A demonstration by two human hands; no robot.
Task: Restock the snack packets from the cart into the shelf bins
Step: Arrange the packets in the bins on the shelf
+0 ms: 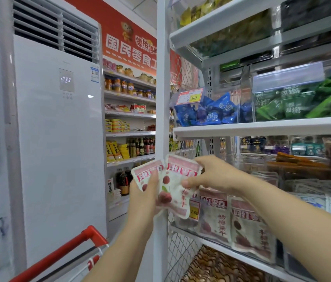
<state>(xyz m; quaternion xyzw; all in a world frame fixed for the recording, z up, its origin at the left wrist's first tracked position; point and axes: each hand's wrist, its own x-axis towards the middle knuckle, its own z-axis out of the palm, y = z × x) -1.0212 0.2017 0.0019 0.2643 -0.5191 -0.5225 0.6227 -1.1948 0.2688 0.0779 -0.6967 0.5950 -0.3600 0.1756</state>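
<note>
Honestly, with the left hand (144, 198) gripping one snack packet (146, 173) and the right hand (211, 176) pinching a second packet (175, 193) by its edge, either could slip short of the shelf (221, 246).

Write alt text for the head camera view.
The left hand and right hand hold two pink-and-white snack packets before a white shelf post. Matching packets stand in a clear shelf bin behind; a red cart handle shows lower left.
</note>
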